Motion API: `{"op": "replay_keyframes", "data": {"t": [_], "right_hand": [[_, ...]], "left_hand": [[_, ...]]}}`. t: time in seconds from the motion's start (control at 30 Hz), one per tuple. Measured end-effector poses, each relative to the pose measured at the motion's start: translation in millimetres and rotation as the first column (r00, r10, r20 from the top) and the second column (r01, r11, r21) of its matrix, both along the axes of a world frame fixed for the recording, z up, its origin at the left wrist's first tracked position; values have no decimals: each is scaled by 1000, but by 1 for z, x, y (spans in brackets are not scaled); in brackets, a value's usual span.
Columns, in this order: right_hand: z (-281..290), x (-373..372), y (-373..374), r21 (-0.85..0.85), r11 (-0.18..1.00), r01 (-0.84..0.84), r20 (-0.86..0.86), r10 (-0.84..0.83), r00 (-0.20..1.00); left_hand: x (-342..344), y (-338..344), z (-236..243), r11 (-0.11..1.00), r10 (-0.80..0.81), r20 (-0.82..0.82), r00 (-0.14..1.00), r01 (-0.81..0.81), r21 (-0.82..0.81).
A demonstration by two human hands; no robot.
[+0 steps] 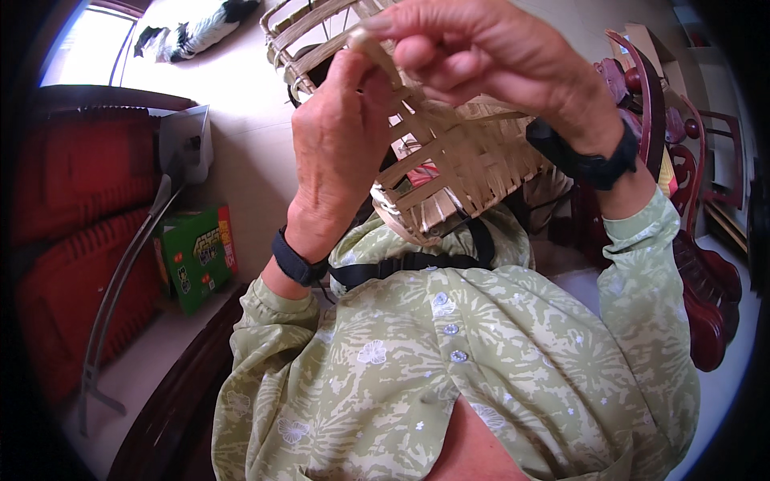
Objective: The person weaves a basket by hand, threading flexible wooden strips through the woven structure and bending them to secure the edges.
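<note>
A partly woven frame [481, 156] of flat tan strips lies in front of my body, its near end by my lap. Gaps show between some strips, and white ties run along the near rim. Above it, my left hand [341, 140] is closed, with a loose tan strip [374, 54] pinched between thumb and fingers. My right hand [497, 60] reaches in from the right, thumb and forefinger closed at the upper end of the same strip. Its other fingers are curled. Both wrists wear black bands.
At left are red slatted furniture [88, 176], a curved metal stand [120, 305] and a green box [192, 256] on the floor. A black-and-white furry animal [196, 34] lies at the far left. Dark red carved wooden furniture [706, 276] stands close on the right.
</note>
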State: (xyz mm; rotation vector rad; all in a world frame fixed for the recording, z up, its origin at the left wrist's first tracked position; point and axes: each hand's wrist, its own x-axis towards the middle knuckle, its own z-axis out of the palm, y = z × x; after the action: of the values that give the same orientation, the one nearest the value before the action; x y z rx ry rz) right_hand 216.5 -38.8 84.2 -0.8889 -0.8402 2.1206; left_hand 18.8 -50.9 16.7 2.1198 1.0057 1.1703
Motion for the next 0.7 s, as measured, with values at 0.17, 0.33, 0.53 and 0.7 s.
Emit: {"op": "replay_keyframes", "data": {"t": [0.17,0.33,0.53,0.7], "right_hand": [[12,-21,-21,330,944,22,542,-209,814],[-8,-25,-24,609,784,-117,711,-474,520],[-14,-21,-31,492,861,-128,736,-333,590],[35,-7,-3,285,959,-1,427,-126,896]], "left_hand": [[2,-1,-1,996,62,64,996,-66,65],[-1,-4,-2,996,90,47,995,-91,22],[1,-3,-11,996,90,138,986,-88,-15],[-1,-2,-4,996,72,98,993,-65,-68]]}}
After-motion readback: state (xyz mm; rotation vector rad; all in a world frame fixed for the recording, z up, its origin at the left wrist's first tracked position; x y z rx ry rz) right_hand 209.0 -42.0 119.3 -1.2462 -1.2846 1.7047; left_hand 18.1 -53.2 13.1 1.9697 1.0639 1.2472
